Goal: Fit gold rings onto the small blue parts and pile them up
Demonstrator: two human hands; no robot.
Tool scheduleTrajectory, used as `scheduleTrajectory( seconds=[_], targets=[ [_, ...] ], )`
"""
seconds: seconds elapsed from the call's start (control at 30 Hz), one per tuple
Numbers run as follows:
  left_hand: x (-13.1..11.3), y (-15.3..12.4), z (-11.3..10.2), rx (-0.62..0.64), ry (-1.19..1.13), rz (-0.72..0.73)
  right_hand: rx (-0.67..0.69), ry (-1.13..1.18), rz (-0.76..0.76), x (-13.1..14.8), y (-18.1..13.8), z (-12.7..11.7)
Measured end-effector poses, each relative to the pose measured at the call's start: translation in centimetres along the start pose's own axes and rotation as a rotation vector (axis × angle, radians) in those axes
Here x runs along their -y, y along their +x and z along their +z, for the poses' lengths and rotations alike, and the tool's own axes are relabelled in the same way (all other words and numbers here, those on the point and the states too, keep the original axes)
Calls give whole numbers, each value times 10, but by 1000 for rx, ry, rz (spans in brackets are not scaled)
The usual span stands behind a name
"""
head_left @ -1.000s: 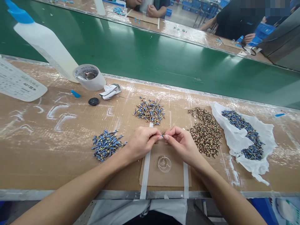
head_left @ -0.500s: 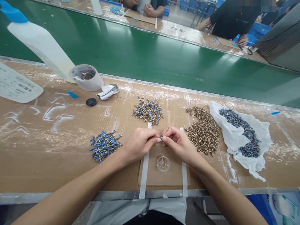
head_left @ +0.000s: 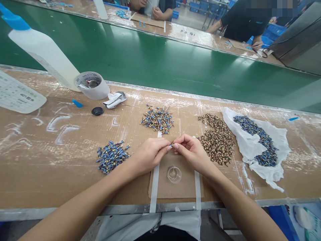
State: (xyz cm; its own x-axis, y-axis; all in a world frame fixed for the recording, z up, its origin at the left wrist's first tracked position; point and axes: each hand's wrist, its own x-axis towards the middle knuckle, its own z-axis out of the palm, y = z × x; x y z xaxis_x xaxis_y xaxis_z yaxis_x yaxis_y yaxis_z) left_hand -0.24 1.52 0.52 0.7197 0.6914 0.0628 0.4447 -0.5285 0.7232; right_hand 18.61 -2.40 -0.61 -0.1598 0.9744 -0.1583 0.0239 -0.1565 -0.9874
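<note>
My left hand (head_left: 153, 152) and my right hand (head_left: 189, 150) meet fingertip to fingertip over a taped cardboard pad (head_left: 163, 189). Between them they pinch a tiny blue and brass-coloured part (head_left: 172, 145), mostly covered by the fingers. Below the hands stands a small clear round dish (head_left: 174, 174) with a thin stick in it. Beyond them lies a mixed pile of blue and brass parts (head_left: 157, 119) with thin needles on top. Blue and yellow parts (head_left: 112, 156) are heaped beside my left forearm. Small brass-coloured pieces (head_left: 217, 140) form a pile right of my right hand.
White paper (head_left: 250, 147) at right carries more blue parts (head_left: 262, 140). At left are a large bottle (head_left: 47, 53), a labelled bottle (head_left: 20, 93), a white cup (head_left: 96, 90), a black cap (head_left: 97, 111) and crumpled foil (head_left: 115, 99). Co-workers sit across the green belt (head_left: 150, 60).
Both hands stay together in nearly the same place, with the fingers shifting slightly around the small part. The view has tilted a little.
</note>
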Motion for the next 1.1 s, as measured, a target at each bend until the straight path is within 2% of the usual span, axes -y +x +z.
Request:
scheduleTrajectory(
  seconds=[0.17, 0.47, 0.73, 0.9, 1.1],
  targets=[
    [2, 0, 2, -35, -18, 22, 2, -14, 0, -1, -1, -1],
    [3, 2, 0, -8, -55, 10, 40, -468, -145, -1, -2, -3],
    [4, -2, 1, 25, -19, 81, 96, -491, -175, -4, -2, -4],
    [6, -2, 6, -3, -58, 114, 101, -557, -207, -5, -2, -5],
    [6, -2, 13, -38, -98, 88, 115, -647, -267, -7, 1, -5]
  ],
)
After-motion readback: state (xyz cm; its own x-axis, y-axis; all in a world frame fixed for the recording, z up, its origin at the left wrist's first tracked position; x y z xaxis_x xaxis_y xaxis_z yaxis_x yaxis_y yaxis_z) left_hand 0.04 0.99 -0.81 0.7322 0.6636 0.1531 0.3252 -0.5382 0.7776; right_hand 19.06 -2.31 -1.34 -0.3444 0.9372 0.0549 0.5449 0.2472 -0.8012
